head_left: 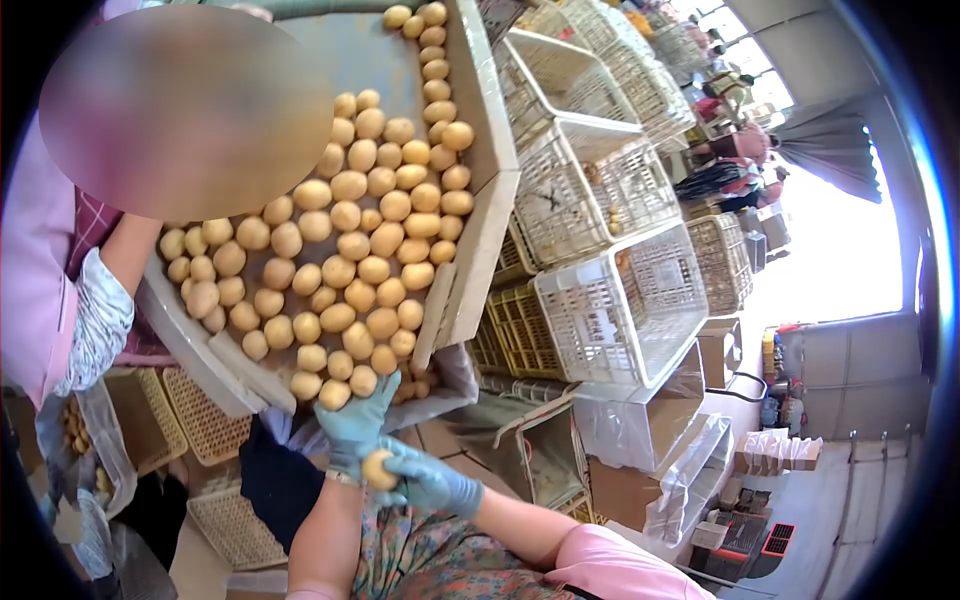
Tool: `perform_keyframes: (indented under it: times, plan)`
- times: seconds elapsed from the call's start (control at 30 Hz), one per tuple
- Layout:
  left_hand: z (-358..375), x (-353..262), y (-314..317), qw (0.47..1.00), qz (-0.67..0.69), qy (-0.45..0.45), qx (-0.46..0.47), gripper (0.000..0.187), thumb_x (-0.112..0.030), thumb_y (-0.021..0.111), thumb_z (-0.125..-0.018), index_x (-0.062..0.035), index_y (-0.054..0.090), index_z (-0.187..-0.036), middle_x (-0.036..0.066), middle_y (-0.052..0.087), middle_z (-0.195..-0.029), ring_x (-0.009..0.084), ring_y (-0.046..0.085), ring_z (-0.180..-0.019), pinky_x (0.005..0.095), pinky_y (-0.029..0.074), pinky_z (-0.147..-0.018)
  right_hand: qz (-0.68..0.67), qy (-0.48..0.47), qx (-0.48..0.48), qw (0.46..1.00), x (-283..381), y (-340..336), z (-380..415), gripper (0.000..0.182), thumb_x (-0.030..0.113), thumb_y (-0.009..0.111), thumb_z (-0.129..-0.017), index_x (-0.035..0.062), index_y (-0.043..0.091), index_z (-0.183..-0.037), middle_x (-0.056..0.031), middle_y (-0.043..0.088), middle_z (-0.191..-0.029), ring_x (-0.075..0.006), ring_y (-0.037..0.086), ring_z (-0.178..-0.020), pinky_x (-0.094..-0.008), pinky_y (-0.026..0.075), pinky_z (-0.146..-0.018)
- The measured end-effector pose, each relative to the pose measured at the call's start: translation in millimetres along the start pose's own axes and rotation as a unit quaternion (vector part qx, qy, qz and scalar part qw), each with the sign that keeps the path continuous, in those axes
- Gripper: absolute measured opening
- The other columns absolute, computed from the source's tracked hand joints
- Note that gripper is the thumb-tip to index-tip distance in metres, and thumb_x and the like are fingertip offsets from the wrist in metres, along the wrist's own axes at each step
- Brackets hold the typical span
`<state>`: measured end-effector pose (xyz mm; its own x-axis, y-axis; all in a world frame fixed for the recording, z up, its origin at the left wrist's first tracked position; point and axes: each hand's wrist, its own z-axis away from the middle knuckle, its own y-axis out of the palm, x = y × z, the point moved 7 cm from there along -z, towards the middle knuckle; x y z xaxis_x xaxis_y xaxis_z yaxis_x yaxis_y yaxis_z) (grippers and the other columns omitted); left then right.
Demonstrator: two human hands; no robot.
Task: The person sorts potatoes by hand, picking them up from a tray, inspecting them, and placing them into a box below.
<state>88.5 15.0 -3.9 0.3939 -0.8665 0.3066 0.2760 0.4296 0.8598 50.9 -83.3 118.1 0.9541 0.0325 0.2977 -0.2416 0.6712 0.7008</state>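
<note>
Many round, yellow-brown potatoes (345, 215) lie spread over the sorting table (350, 45), which narrows toward me. At its near end, my left hand (352, 425), in a blue glove, has its fingers apart against the lowest potatoes; part of the hand is hidden by them. My right hand (430, 478), gloved too, is closed on a single potato (379, 470). It sits just below and to the right of the left hand, close to its wrist. More potatoes show below the table's lip inside a lined container (455, 385).
White plastic crates (620, 305) stand stacked to the right, with lined cardboard boxes (625, 490) nearer me. Another person's arm (135, 250) is at the table's left side. Below it are tan baskets (205, 415). Several people (745, 165) are far off.
</note>
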Motion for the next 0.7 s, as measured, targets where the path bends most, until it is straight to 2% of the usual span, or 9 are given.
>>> perform_keyframes:
  times: [0.13,0.3,0.4,0.43,0.5,0.57,0.6,0.63,0.7]
  plan:
    - [10.8,8.8,39.3,0.998,0.049,-0.022,0.036,0.058,-0.040,0.045,-0.108,-0.0100,0.033,-0.156,0.010,0.030,-0.166,0.0356,0.026,-0.153,0.0687,0.028,-0.121,-0.122,0.040,-0.010,0.992,-45.6,-63.3,0.9,0.041,0.038,0.044,-0.111,0.0009,0.061,-0.119,-0.0143,0.066,-0.092,-0.0109,0.048,-0.051,-0.0192,0.035,-0.040]
    - [6.1,10.7,50.3,0.997,0.039,-0.001,0.070,0.057,-0.042,0.043,-0.109,-0.0104,0.034,-0.156,0.010,0.028,-0.167,0.0366,0.025,-0.153,0.0689,0.026,-0.121,-0.320,0.103,-0.115,0.935,-40.3,-167.9,4.2,0.032,0.033,0.056,-0.103,0.0040,0.067,-0.111,-0.0179,0.073,-0.101,-0.0285,0.070,-0.077,-0.0341,0.062,-0.064]
    - [15.5,0.6,22.5,0.987,-0.145,0.042,0.048,0.057,-0.031,0.067,-0.099,-0.0055,0.047,-0.145,0.011,0.050,-0.153,0.0301,0.049,-0.138,0.0547,0.045,-0.113,0.130,-0.216,-0.104,0.962,131.2,-251.9,-4.5,0.010,0.018,0.062,-0.099,0.0085,0.061,-0.095,-0.0062,0.065,-0.088,-0.0195,0.066,-0.082,-0.0346,0.062,-0.075]
    - [12.4,-0.1,22.5,0.966,-0.243,0.087,0.026,0.058,-0.026,0.076,-0.094,-0.0041,0.052,-0.141,0.011,0.057,-0.146,0.0274,0.057,-0.132,0.0492,0.052,-0.109,-0.159,-0.274,-0.115,0.941,196.3,-170.0,15.4,0.014,0.022,0.062,-0.101,0.0080,0.062,-0.104,-0.0059,0.067,-0.101,-0.0206,0.067,-0.089,-0.0342,0.062,-0.079]
    - [15.0,2.5,34.9,0.990,-0.120,0.079,0.002,0.062,-0.019,0.085,-0.085,-0.0019,0.055,-0.137,0.011,0.066,-0.135,0.0233,0.064,-0.121,0.0420,0.058,-0.101,-0.043,-0.453,-0.113,0.883,278.9,-104.4,49.5,0.045,0.035,0.049,-0.109,0.0072,0.052,-0.145,-0.0142,0.065,-0.129,-0.0200,0.067,-0.100,-0.0314,0.061,-0.089]
    - [15.3,-6.8,40.0,0.652,-0.718,0.235,0.061,0.059,-0.031,0.067,-0.099,-0.0054,0.045,-0.148,0.013,0.049,-0.153,0.0279,0.052,-0.136,0.0513,0.050,-0.111,0.042,-0.491,-0.151,0.857,288.3,-80.2,64.5,0.052,0.038,0.043,-0.111,0.0072,0.045,-0.153,-0.0160,0.063,-0.134,-0.0190,0.067,-0.099,-0.0300,0.060,-0.084]
    - [9.8,-7.0,24.4,0.922,-0.360,0.127,0.069,0.064,-0.044,0.057,-0.101,-0.0104,0.040,-0.152,0.013,0.039,-0.159,0.0336,0.041,-0.144,0.0596,0.037,-0.117,0.170,-0.475,-0.179,0.845,276.3,-66.8,60.4,0.050,0.038,0.042,-0.112,0.0063,0.047,-0.151,-0.0149,0.064,-0.133,-0.0182,0.068,-0.094,-0.0274,0.057,-0.077]
    - [8.7,4.0,16.0,0.995,0.079,-0.005,0.067,0.070,-0.057,0.046,-0.103,-0.0153,0.034,-0.157,0.012,0.029,-0.165,0.0393,0.029,-0.151,0.0679,0.024,-0.123,0.196,-0.403,-0.164,0.879,249.6,-65.4,45.2,0.048,0.035,0.043,-0.111,0.0053,0.047,-0.149,-0.0136,0.065,-0.129,-0.0174,0.068,-0.091,-0.0262,0.055,-0.073]
    - [5.1,1.7,4.2,0.995,0.065,0.001,0.078,0.075,-0.063,0.046,-0.100,-0.0165,0.033,-0.158,0.012,0.027,-0.165,0.0395,0.027,-0.152,0.0672,0.024,-0.123,0.509,-0.275,-0.131,0.805,191.4,-28.0,23.1,0.034,0.025,0.051,-0.107,-0.0002,0.070,-0.120,-0.0113,0.072,-0.110,-0.0180,0.071,-0.091,-0.0296,0.058,-0.080]
